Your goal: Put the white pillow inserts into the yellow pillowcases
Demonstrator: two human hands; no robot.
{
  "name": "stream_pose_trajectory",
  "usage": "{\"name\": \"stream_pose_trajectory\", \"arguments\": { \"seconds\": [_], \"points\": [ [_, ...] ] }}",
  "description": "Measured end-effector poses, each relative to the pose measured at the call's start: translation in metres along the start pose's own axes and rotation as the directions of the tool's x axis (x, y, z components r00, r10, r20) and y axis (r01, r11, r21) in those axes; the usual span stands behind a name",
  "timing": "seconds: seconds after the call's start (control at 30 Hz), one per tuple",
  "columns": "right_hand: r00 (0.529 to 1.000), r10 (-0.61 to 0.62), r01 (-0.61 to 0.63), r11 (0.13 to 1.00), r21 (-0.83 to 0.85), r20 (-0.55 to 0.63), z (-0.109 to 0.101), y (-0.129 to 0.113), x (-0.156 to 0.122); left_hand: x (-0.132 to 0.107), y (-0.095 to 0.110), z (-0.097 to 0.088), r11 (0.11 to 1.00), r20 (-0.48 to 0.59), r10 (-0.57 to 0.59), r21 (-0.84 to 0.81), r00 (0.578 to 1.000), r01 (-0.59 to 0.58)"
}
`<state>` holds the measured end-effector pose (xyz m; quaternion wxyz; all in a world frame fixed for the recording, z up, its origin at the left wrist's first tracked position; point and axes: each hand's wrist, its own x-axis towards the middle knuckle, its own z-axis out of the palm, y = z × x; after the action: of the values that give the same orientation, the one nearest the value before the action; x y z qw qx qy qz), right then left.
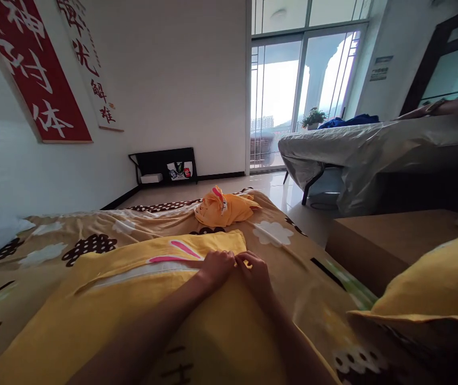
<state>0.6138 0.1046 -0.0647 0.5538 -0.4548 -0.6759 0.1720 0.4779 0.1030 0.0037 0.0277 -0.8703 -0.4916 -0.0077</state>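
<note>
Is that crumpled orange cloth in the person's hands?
No, the orange cloth lies on the patterned sheet, beyond the left hand and right hand, both at the yellow cover.

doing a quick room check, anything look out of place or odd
Mainly the orange cloth: it lies crumpled in a heap on the patterned sheet, beyond the yellow pillowcase, which is spread out. No spill or damage shows.

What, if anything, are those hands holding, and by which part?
The left hand and right hand hold the yellow pillowcase by the right end of its opening, near the far right corner.
</note>
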Motion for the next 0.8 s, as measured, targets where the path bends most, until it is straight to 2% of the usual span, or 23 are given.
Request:
{"name": "stream_pose_trajectory", "arguments": {
  "seconds": [0.1,0.23,0.43,0.63,0.8],
  "points": [
    [0.999,0.04,-0.04,0.999,0.008,-0.002,-0.001,0.005,0.001,0.001,-0.009,0.001,0.997,0.006,-0.068,-0.029,0.998,0.068],
    [0.991,-0.082,0.088,0.995,-0.053,0.109,0.01,0.016,0.0,-0.001,-0.019,0.002,0.991,0.025,-0.1,-0.089,0.995,0.102],
    [0.984,-0.119,0.137,0.982,-0.134,0.135,0.019,0.025,-0.002,-0.004,-0.024,0.004,0.978,0.019,-0.147,-0.146,0.989,0.149],
    [0.981,-0.109,0.128,0.986,-0.109,0.16,0.012,0.02,0.0,-0.007,-0.027,0.004,0.966,0.003,-0.174,-0.195,0.985,0.171],
    [0.988,-0.051,0.062,0.996,-0.069,0.148,0.007,0.017,0.0,-0.014,-0.035,-0.001,0.958,-0.019,-0.205,-0.209,0.978,0.197]
  ]
}}
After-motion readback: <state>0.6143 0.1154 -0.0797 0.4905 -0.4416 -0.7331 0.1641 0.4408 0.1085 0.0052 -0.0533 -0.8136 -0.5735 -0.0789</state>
